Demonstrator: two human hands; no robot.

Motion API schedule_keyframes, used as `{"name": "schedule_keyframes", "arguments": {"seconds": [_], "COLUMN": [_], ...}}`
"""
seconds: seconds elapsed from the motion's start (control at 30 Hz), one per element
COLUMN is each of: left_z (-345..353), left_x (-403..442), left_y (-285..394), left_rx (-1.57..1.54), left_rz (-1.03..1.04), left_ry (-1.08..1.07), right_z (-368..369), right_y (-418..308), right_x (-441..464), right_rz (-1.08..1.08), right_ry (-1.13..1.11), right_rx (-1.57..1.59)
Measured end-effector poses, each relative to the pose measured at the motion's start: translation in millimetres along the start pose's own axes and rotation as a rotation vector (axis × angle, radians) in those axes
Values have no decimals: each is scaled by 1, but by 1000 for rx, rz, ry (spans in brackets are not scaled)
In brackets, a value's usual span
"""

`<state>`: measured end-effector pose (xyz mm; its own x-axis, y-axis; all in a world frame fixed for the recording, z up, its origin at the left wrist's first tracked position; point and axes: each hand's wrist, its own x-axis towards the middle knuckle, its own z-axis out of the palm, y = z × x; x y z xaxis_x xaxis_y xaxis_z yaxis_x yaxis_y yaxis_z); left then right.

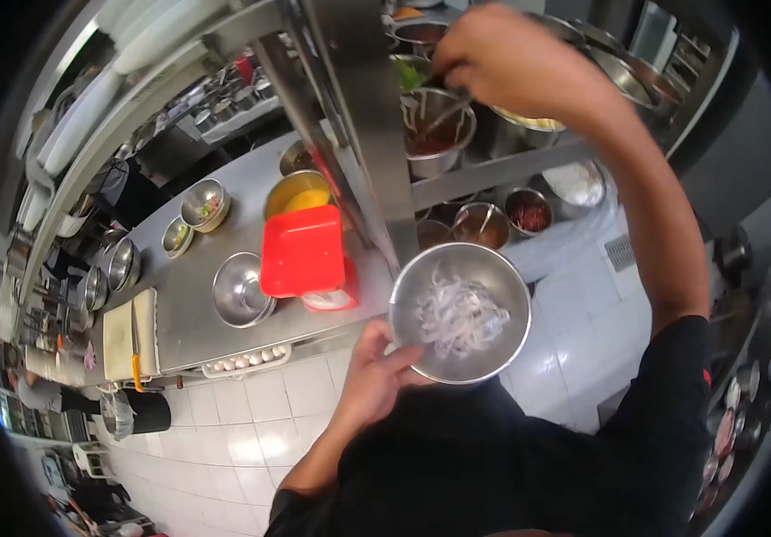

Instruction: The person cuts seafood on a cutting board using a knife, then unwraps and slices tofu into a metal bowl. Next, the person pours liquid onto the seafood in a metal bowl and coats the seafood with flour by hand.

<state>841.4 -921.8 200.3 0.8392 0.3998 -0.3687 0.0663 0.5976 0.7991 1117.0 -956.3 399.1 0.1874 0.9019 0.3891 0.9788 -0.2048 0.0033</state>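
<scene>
My left hand (383, 371) grips the rim of a steel mixing bowl (515, 336), thumb over the edge. Pale, translucent strips (461, 315) lie in a heap in that bowl; their kind is not clear. Up at the shelf, my right hand (497, 58) is closed, its fingers curled together and pointing down. Close to its fingertips are green leaves (410, 75); whether the fingers touch them I cannot tell. Just below the hand stands a steel pot (439, 163) with red sauce and utensils in it.
Lower down, small containers hold dark red flakes (528, 213) and brown sauce (485, 228). On the left counter (197, 331) are a red plastic bin (303, 251), steel bowls (242, 291) and a cutting board (119, 336) with an orange-handled knife (136, 367). A metal post (363, 116) separates counter and shelf.
</scene>
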Motion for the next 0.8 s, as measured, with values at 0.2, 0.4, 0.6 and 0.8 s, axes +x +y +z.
{"name": "schedule_keyframes", "arguments": {"seconds": [0.2, 0.4, 0.6, 0.8], "left_z": [-38, -46, -34, 4], "left_x": [-16, -14, -12, -17], "left_y": [-11, -28, -57, -87], "left_rx": [12, 74, 59, -44], "left_rz": [-10, -31, -15, 68], "left_ry": [124, 249, 360, 502], "right_z": [11, 218, 293, 284], "right_y": [-12, 23, 19, 15], "right_x": [-136, -119, -95, -92], "right_rz": [11, 216, 51, -224], "right_ry": [-74, -200, -404, -194], "right_rx": [401, 204, 78, -210]}}
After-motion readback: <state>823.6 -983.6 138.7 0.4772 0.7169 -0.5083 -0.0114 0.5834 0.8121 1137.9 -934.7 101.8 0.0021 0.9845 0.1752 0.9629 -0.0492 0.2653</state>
